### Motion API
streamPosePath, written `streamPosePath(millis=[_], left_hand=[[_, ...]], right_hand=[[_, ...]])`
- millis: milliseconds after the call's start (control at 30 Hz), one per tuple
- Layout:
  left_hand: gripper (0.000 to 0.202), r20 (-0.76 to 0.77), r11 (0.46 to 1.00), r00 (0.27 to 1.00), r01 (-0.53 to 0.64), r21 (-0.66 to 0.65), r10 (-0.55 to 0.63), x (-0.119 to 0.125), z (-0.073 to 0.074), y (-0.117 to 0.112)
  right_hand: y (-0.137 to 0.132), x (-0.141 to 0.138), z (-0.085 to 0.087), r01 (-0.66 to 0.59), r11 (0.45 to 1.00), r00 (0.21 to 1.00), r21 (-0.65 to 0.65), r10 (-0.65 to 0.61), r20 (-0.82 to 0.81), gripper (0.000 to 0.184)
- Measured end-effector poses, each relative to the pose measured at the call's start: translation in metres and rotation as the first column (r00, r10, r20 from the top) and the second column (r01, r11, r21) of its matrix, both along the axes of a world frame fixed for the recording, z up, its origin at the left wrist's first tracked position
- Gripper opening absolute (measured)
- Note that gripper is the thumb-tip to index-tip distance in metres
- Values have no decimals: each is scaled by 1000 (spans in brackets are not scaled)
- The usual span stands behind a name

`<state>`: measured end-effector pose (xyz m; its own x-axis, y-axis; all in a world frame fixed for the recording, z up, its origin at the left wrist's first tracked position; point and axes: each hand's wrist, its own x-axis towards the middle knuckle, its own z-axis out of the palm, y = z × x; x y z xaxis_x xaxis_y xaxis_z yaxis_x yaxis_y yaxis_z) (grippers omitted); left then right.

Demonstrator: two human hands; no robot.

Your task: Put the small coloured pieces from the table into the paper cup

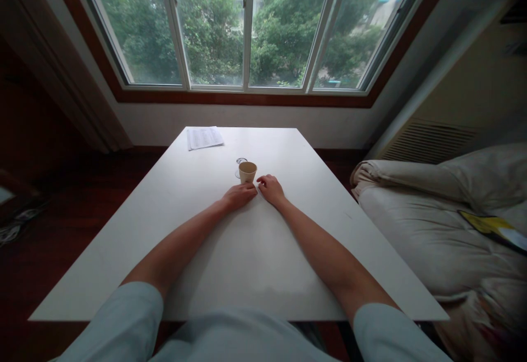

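A light brown paper cup (247,170) stands upright near the middle of the white table (255,252). My left hand (240,195) is closed against the front of its lower part and hides the base. Just to the right of the cup is my right hand (272,188), low over the table, fingers loosely bent and a little apart. A small gap separates its fingertips from the cup, and nothing shows in them. Behind the cup, thin dark loops (241,160), possibly wire-framed glasses, are partly covered by it.
Printed sheets of paper (205,137) lie at the table's far left corner. A beige cushioned sofa (411,230) runs along the right side, with a yellow and black flat item (489,225) on it. Beyond the table is a wide window (247,33); a curtain (78,66) hangs left.
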<state>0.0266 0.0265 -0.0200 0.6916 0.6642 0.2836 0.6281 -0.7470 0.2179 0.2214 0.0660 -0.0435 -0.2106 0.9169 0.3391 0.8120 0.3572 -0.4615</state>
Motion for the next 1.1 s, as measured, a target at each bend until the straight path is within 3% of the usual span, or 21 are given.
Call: streamPosePath(millis=[200, 333, 467, 567, 667, 800, 967, 1100], left_hand=[[22, 192, 999, 981, -37, -2, 37, -12, -2, -7], [19, 367, 972, 906, -234, 18, 211, -27, 2, -5], [19, 345, 885, 821, -458, -81, 456, -38, -2, 2], [19, 274, 839, 793, -520, -161, 544, -40, -7, 6], [18, 227, 847, 816, -500, -183, 531, -43, -8, 7], [21, 191, 899, 888, -374, -227, 417, -52, -2, 5], [29, 159, 936, 954, -200, -288, 253, -61, 11, 0], [38, 135, 948, 974, -135, -289, 180, -61, 17, -5]], right_hand=[[-2, -1, -2, -166, 983, 980, 79, 173, -94, 30], [-4, -2, -5, -268, 949, 943, 167, 293, -156, 28], [-4, -3, -7, -296, 944, 935, 146, 318, -156, 31], [-3, -3, -6, -289, 950, 943, 122, 304, -135, 30], [-3, -1, -2, -256, 961, 962, 100, 264, -73, 24], [-4, 8, 6, -167, 986, 985, 27, 166, 35, 17], [-7, 9, 11, -193, 981, 975, -14, 194, 105, 13], [-12, -1, 9, -228, 974, 969, 1, 226, 98, 12]])
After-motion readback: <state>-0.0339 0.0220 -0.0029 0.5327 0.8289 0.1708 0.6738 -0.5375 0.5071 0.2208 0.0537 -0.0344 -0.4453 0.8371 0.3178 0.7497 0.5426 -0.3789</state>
